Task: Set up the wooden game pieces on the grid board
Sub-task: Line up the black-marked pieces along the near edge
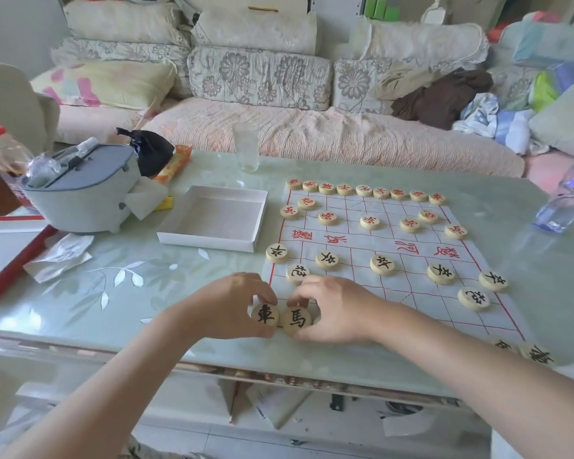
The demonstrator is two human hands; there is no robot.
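A white sheet grid board [408, 246] with red lines lies on the glass table. Round wooden pieces with red characters [367, 191] fill its far rows. Several black-character pieces [382, 265] stand on the near half. At the board's near left corner, my left hand [232, 304] pinches a black-character disc [264, 315]. My right hand [335, 309] pinches the disc beside it [296, 321], and the two discs touch. Two more pieces [537, 354] sit at the near right corner, partly cut off by my right forearm.
An empty white box lid [212, 240] lies left of the board. A drinking glass [246, 147] stands behind it. A grey container [80, 193] and crumpled wrappers [60, 256] are at the left. A plastic bottle [567, 197] stands at the right. A sofa runs behind.
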